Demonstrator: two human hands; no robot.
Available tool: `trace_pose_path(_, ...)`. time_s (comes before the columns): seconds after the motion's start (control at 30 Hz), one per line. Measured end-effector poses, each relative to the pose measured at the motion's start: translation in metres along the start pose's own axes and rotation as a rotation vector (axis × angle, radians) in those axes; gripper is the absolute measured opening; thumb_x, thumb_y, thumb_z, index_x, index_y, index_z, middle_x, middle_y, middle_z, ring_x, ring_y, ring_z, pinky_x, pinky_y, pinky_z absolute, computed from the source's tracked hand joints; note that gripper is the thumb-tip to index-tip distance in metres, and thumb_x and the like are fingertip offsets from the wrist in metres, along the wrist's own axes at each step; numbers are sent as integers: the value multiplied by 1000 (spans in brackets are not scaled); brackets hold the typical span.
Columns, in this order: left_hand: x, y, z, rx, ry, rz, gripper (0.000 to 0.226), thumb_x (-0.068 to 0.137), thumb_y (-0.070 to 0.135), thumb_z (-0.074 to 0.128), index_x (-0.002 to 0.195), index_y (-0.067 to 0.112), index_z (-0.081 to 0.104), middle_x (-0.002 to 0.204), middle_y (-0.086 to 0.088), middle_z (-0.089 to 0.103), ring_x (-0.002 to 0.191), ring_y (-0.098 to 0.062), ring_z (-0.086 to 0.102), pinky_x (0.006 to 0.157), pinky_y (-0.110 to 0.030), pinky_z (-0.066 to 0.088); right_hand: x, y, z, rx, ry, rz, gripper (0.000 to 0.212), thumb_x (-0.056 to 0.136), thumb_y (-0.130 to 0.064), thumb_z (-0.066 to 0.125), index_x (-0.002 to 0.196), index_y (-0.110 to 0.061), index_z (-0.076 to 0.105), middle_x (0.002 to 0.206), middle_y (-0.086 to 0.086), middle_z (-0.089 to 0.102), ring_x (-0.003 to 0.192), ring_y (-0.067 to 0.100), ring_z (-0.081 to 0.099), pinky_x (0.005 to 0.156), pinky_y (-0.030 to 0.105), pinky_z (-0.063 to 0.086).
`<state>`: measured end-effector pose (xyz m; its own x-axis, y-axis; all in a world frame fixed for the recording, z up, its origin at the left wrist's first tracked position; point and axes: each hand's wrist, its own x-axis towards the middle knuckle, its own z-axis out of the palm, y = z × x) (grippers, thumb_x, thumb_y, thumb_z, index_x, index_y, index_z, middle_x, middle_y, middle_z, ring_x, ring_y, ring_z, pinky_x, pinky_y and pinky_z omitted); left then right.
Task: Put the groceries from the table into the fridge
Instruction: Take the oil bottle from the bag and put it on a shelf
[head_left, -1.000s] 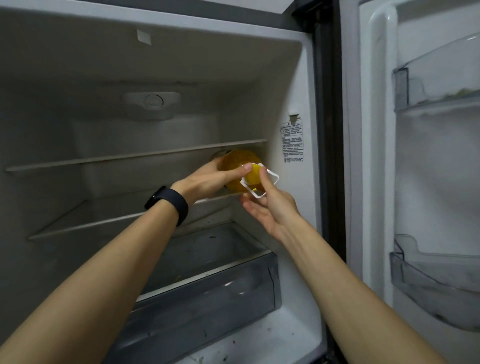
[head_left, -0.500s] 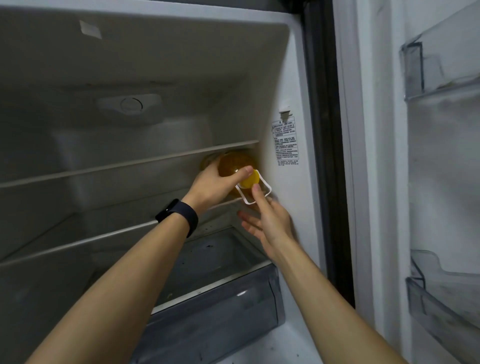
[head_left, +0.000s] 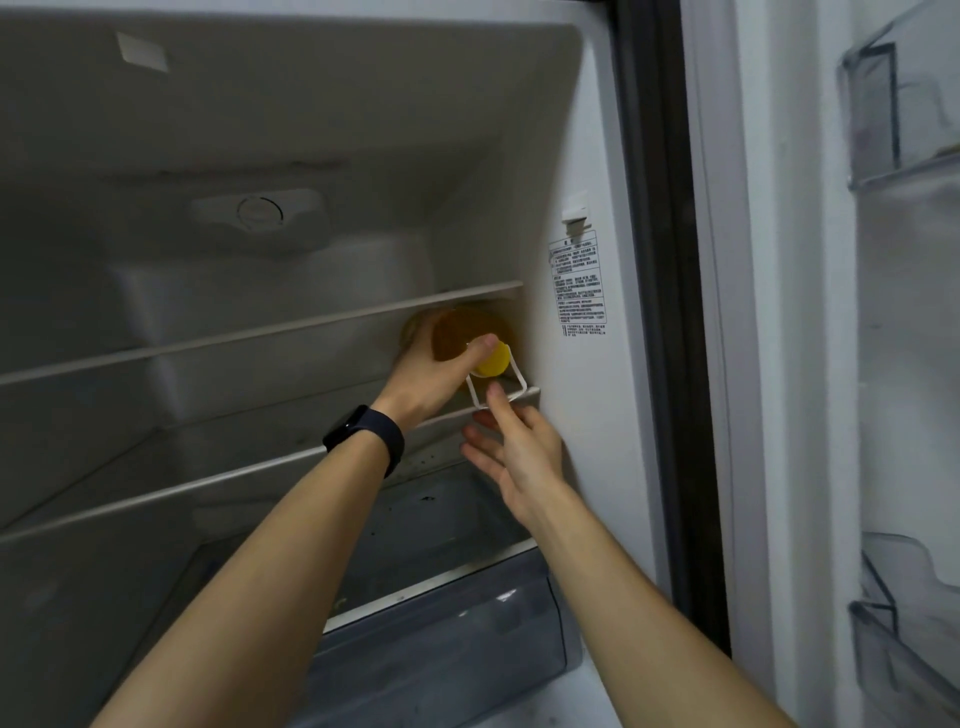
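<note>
— Where's the left hand (head_left: 431, 376)?
— Wrapped round the amber bottle (head_left: 460, 330), thumb by its yellow cap (head_left: 497, 362). The bottle lies on its side at the lower shelf's (head_left: 208, 483) right end.
— And the right hand (head_left: 524, 452)?
— Fingers straight and spread, index tip touching the bottle's white handle (head_left: 471, 396).

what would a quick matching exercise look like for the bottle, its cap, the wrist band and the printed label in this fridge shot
Things:
1. bottle
2. cap
3. wrist band
4. printed label

Place, colour or state:
a. yellow
b. stuck on the right inner wall
c. gripped by the left hand
d. dark, worn on a wrist

Pairs: 1-c, 2-a, 3-d, 4-b
</note>
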<state>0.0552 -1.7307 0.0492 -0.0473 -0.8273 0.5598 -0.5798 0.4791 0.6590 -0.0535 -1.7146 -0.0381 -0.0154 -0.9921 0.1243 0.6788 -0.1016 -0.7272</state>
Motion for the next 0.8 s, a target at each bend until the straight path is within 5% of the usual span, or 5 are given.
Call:
trace_pose_path(0.13,-7,-1,4,201,102,32,76,85,69,58,148,33,37,149,-2,40,130,-23,49,103,-35,44,1,-4,-4,-45,-12,-29,34,88,-30,76,113,-12,64,104,12,73,84,23,76,73,36,62)
trace_pose_path(0.23,-21,-2,5,355,236,144,60,85,72,54,135,37,50,141,-2,47,119,-24,55,92,-41,52,0,-4,-6,-55,-5,-53,34,89,-29,75,114,-6,66,103,14,74,86,24,76,75,37,62)
trace_pose_path(0.57,-27,-19,-9,398,97,243,52,92,49,56,142,44,43,147,4,49,133,-19,47,104,-38,45,-9,6,5,48,8,31,28,85,-25,78,107,-8,71,107,12,75,96,26,73,67,32,60)
trace_pose_path(0.8,-32,-15,-17,410,45,250,45,93,43,51,138,39,50,141,4,53,124,-17,53,100,-41,49,-14,-1,2,53,-8,16,33,81,-27,82,107,-11,69,106,11,75,89,24,75,71,34,61)
